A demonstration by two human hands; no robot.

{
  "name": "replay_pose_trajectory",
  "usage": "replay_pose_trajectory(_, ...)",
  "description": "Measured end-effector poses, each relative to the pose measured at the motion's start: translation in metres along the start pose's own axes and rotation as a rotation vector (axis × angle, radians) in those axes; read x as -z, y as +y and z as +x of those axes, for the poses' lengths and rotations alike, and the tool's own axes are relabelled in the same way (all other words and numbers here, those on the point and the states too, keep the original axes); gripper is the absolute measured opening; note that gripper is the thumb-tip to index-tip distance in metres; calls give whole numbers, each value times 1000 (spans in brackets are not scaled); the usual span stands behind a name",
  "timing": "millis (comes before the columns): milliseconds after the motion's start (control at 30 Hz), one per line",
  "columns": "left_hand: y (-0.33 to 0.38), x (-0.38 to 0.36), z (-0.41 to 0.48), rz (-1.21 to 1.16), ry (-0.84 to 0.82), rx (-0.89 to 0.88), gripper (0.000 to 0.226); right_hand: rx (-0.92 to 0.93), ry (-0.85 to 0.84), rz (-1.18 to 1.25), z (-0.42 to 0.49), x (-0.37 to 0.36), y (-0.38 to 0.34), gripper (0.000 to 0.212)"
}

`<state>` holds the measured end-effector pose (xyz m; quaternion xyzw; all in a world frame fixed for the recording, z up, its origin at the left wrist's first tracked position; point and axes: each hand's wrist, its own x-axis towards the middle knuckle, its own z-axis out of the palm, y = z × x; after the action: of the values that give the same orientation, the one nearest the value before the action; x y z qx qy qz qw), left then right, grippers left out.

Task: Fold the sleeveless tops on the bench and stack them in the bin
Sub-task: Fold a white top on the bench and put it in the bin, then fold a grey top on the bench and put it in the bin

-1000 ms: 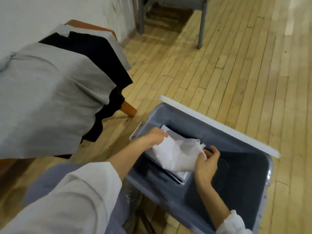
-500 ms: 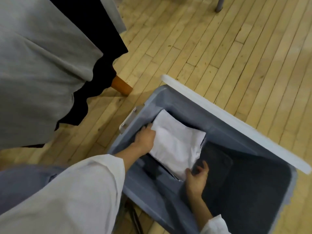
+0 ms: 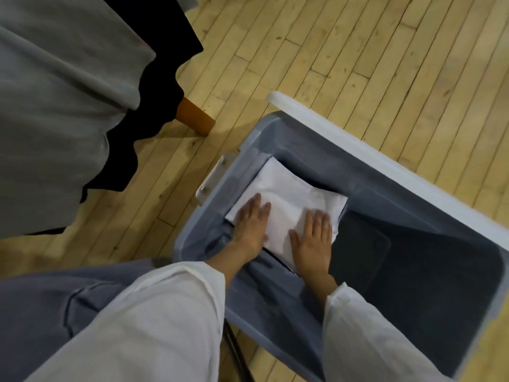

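Left hand (image 3: pixel 252 224) and right hand (image 3: pixel 314 241) pressed flat, fingers straight, on white top (image 3: pixel 289 188) in bin (image 3: pixel 248 144); grey top (image 3: pixel 55 106) lay at 10 o'clock, nearer left hand.

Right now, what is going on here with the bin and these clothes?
A person is leaning over the grey bin on the floor and pressing a folded white top flat inside it. The left hand and the right hand both lie on it with straight fingers. A grey top and a black top hang draped over the bench, not yet folded.
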<state>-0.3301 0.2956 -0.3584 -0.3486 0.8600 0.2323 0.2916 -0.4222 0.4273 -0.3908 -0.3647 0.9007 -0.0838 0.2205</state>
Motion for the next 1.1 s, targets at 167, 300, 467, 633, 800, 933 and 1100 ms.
replay_pose_trajectory(167,1,9,2,111,-19,10,74,-58,-233,-163,5,8,0,63)
replay_pose_trajectory(300,6,34,-5,82,-54,25,61,-126,-294,-100,17,43,-19,61)
replay_pose_trajectory(467,20,78,-34,18,-133,-51,42,-78,-226,199,8,102,-59,48)
replay_pose_trajectory(633,26,141,-90,6,258,-87,33,3,-140,437,-24,172,-121,34)
replay_pose_trajectory(800,-3,206,-166,-91,604,-54,28,141,103,741,-66,222,-197,21)
replay_pose_trajectory(933,-65,236,-226,-161,803,-38,26,311,48,779,-95,244,-270,25)
replay_pose_trajectory(1100,-151,251,-275,-381,933,51,30,552,-20,687,-114,247,-362,31)
